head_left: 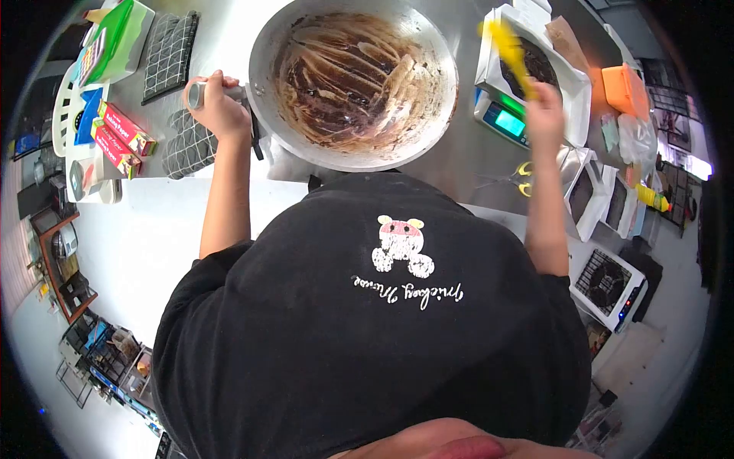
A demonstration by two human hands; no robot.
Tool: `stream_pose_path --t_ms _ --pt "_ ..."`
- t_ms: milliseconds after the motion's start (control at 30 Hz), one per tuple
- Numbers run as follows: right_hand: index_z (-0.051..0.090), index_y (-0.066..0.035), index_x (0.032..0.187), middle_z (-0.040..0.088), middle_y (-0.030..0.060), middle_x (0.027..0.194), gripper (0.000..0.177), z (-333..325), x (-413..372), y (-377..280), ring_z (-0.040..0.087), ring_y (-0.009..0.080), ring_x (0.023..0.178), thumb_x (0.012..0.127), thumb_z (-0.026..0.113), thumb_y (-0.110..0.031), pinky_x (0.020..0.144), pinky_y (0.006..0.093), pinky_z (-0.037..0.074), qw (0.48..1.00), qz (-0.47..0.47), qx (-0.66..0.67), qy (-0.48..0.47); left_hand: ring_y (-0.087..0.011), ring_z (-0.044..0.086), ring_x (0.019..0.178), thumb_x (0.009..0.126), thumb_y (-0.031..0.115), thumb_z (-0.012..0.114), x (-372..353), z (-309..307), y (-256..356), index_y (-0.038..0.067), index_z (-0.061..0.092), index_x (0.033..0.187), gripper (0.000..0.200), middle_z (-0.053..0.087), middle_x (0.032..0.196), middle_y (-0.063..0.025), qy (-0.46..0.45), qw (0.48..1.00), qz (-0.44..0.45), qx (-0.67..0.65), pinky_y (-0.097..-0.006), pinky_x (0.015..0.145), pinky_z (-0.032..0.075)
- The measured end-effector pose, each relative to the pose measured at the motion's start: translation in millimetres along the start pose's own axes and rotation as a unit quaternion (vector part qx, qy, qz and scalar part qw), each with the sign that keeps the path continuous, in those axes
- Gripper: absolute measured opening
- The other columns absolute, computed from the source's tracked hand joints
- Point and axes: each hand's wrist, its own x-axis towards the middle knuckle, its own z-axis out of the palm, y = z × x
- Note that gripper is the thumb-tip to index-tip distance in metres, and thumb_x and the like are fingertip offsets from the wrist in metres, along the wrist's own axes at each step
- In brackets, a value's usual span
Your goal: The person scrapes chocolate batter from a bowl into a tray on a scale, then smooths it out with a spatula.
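My left hand [219, 107] is wrapped round the handle of a large metal wok [264, 99]. Dark brown, streaky residue [344, 76] coats the wok's inside. On the right, my right hand [545, 111] grips a yellow spatula [508, 50], slightly blurred, its head pointing away from me. Below the spatula lies a white paper-lined box [577, 96] with a dark brown mass [541, 67] in it. The box appears to rest on a digital scale [502, 121] with a lit green display, though the overlap is partly hidden.
Yellow-handled scissors [524, 179] lie by my right forearm. Further right are more white boxes [585, 195] with dark contents and an orange container [625, 90]. Grid-patterned mitts [170, 50], baking paper boxes [122, 138] and a green-lidded tub [111, 42] stand left.
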Motion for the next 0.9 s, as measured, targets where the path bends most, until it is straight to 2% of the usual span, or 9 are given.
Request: stream_pose_path --t_ms 33,67,100,167,200,267,367,500,900 --pt "0.065 -0.009 0.102 0.067 0.0100 0.088 0.029 22.1 -14.5 -20.9 0.064 0.0176 0.077 0.078 0.052 -0.002 0.069 0.0310 0.049 0.996 -0.057 -0.044 -0.061 -0.0188 0.051 0.051 0.076 -0.003 0.054 -0.1 -4.3 -2.1 0.006 0.043 0.068 0.017 0.049 0.057 -0.0086 -0.003 1.000 -0.006 -0.003 -0.0328 0.058 0.048" --pt "0.066 -0.012 0.101 0.067 0.0107 0.090 0.028 41.6 -27.3 -43.0 0.065 0.0220 0.080 0.077 0.052 -0.003 0.072 0.0318 0.049 0.989 0.014 -0.083 -0.124 -0.0187 0.051 0.051 0.076 -0.003 0.054 -0.3 -9.0 -4.7 0.006 0.043 0.068 0.017 0.049 0.057 -0.0085 -0.005 1.000 -0.012 -0.005 -0.0332 0.058 0.048" --pt "0.066 -0.015 0.101 0.066 0.0114 0.095 0.031 63.7 -28.6 -35.5 0.064 0.0278 0.083 0.077 0.051 -0.005 0.072 0.0356 0.050 0.984 -0.031 -0.086 -0.150 -0.0184 0.052 0.052 0.076 -0.003 0.055 1.2 -15.1 -9.7 0.006 0.043 0.072 0.016 0.050 0.059 -0.0086 -0.012 1.000 -0.013 -0.010 -0.0341 0.058 0.048" --pt "0.066 -0.016 0.102 0.065 0.0110 0.100 0.031 92.5 -13.6 -29.7 0.063 0.0308 0.084 0.079 0.047 -0.009 0.072 0.0394 0.050 0.964 -0.009 -0.190 -0.186 -0.0183 0.052 0.052 0.076 -0.004 0.056 -1.2 -13.5 -8.0 0.006 0.043 0.075 0.016 0.050 0.060 -0.0088 -0.005 1.000 -0.010 -0.008 -0.0344 0.058 0.048" --pt "0.066 -0.016 0.102 0.065 0.0110 0.100 0.031 106.9 -1.8 -17.7 0.063 0.0308 0.084 0.079 0.047 -0.009 0.072 0.0394 0.050 0.963 -0.012 -0.192 -0.187 -0.0181 0.052 0.053 0.076 -0.004 0.056 -0.6 -13.6 -7.6 0.006 0.043 0.078 0.017 0.051 0.061 -0.0090 -0.001 1.000 -0.007 -0.007 -0.0347 0.058 0.049" --pt "0.064 -0.017 0.102 0.063 0.0100 0.100 0.029 126.9 17.2 4.1 0.062 0.0309 0.084 0.082 0.044 -0.012 0.071 0.0425 0.050 0.949 -0.093 -0.269 -0.135 -0.0181 0.053 0.052 0.076 -0.005 0.057 0.0 -14.8 -8.0 0.005 0.042 0.083 0.020 0.052 0.064 -0.0097 -0.016 1.000 -0.006 -0.020 -0.0349 0.057 0.049" --pt "0.063 -0.018 0.101 0.062 0.0093 0.097 0.027 132.1 21.0 -5.2 0.063 0.0308 0.084 0.083 0.044 -0.013 0.071 0.0434 0.051 0.920 -0.076 -0.345 -0.169 -0.0186 0.053 0.051 0.076 -0.006 0.057 -5.3 -5.3 -3.4 0.004 0.043 0.084 0.019 0.053 0.062 -0.0107 0.006 1.000 0.017 0.001 -0.0345 0.055 0.048" --pt "0.063 -0.019 0.100 0.061 0.0090 0.096 0.025 137.1 8.2 -0.8 0.063 0.0313 0.084 0.083 0.044 -0.013 0.070 0.0441 0.051 0.908 -0.089 -0.360 -0.196 -0.0188 0.053 0.051 0.076 -0.007 0.056 -7.7 -2.9 0.7 0.003 0.043 0.084 0.018 0.053 0.060 -0.0109 0.012 0.999 0.025 0.020 -0.0339 0.056 0.048" --pt "0.065 -0.018 0.091 0.063 0.0040 0.090 0.023 135.4 -26.2 6.4 0.063 0.0277 0.079 0.081 0.046 -0.011 0.066 0.0408 0.051 0.916 -0.148 -0.285 -0.239 -0.0178 0.054 0.052 0.078 -0.006 0.056 -10.6 6.9 6.3 0.002 0.043 0.086 0.017 0.053 0.061 -0.0106 -0.007 0.999 0.042 0.020 -0.0313 0.056 0.048"
